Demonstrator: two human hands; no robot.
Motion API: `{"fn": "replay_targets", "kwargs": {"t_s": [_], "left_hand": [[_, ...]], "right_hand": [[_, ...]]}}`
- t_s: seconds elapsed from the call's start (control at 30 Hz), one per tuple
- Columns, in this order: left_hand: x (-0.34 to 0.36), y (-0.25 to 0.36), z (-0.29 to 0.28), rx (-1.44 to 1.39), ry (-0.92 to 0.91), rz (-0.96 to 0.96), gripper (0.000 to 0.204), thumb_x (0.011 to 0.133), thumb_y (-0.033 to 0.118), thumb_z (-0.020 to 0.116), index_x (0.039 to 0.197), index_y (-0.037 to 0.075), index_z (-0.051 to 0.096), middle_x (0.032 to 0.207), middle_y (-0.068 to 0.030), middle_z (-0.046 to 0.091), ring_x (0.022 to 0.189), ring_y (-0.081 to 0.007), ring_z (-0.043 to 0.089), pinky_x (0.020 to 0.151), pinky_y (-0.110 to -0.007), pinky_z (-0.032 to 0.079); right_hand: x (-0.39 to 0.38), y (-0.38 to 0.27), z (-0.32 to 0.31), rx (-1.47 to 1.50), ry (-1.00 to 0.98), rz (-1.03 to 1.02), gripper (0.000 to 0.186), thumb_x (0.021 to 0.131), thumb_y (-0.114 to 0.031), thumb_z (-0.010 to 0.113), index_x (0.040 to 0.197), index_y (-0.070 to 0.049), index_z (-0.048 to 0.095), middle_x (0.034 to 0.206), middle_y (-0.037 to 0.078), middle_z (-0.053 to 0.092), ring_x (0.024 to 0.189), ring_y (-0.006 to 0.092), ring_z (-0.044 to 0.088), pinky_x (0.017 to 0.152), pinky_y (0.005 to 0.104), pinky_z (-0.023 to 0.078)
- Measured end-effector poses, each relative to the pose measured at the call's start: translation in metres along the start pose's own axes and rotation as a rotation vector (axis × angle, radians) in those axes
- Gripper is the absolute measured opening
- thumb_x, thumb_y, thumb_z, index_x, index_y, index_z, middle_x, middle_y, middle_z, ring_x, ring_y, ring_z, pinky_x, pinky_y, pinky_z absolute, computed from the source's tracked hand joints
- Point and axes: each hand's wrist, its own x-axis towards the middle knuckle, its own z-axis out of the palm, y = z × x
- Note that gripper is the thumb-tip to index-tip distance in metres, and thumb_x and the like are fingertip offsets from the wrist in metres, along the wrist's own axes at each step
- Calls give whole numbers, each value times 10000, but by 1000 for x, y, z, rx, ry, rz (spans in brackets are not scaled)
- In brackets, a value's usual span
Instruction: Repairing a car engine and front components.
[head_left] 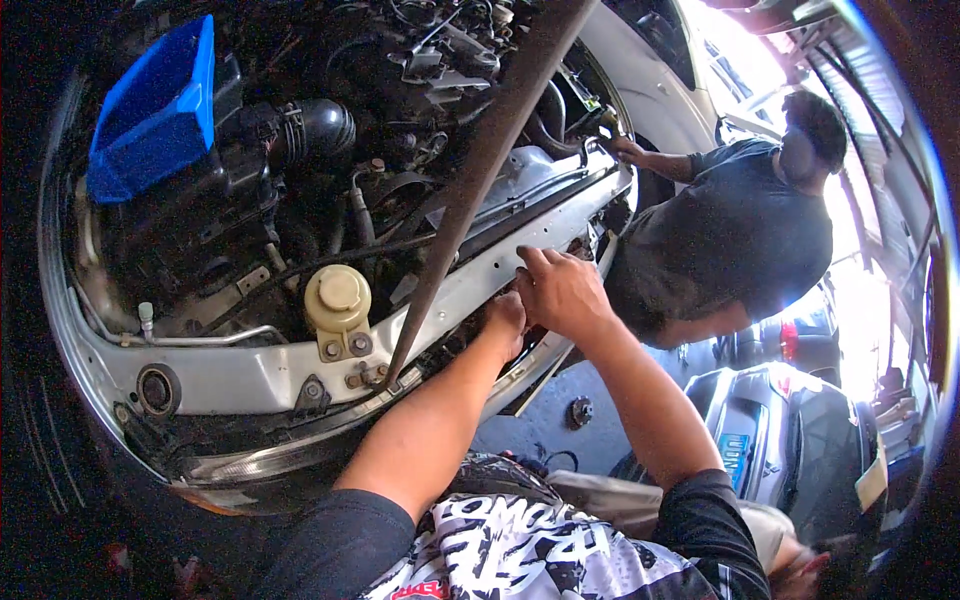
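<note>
Both my hands are at the front edge of an open car engine bay. My left hand (505, 318) is curled into a fist under the silver front crossmember (250, 375), and whatever it grips is hidden. My right hand (560, 290) rests on top of the same crossmember just to the right, fingers bent against the metal. A thin hood prop rod (480, 170) runs diagonally up from near my hands. A cream fluid reservoir cap (338, 297) sits to the left of them.
A blue plastic bin (155, 110) rests on the engine at the upper left. Another person in a dark shirt (740, 240) leans in from the right, one hand (625, 148) in the bay. A motorbike (790, 430) stands at the lower right.
</note>
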Motion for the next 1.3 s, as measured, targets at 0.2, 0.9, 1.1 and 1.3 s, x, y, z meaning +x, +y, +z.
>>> {"fn": "replay_targets", "kwargs": {"t_s": [0.2, 0.9, 1.1, 1.3], "left_hand": [[3, -1, 3, -131, 142, 11, 234, 1047, 206, 510, 1250, 125, 596, 1127, -33, 666, 953, -150, 650, 745, -323, 546], [-8, 7, 13, -110, 316, 18, 154, 1056, 155, 487, 1162, 109, 588, 1009, -45, 621, 840, -172, 593, 687, -399, 619], [-14, 7, 14, -114, 259, 109, 122, 1062, 182, 514, 1080, 101, 604, 897, -26, 574, 763, -153, 568, 692, -416, 651], [-13, 8, 16, -126, 266, 108, 116, 1062, 182, 524, 1003, 107, 590, 809, -6, 524, 698, -126, 536, 665, -417, 651]], "right_hand": [[8, 19, 12, 40, -194, -50, 283, 879, -200, 599, 1123, -56, 589, 844, 207, 695, 810, 430, 684, 732, 533, 537], [12, 52, 28, 398, -21, -173, 201, 838, -33, 652, 1039, -26, 648, 766, 192, 679, 721, 393, 700, 666, 453, 570], [10, 57, 27, 509, 11, -205, 209, 825, 0, 635, 1033, -10, 658, 794, 199, 697, 747, 391, 711, 684, 446, 575], [10, 57, 29, 524, 24, -179, 190, 848, -69, 646, 1037, -62, 656, 827, 201, 700, 759, 425, 693, 683, 481, 564]]}}
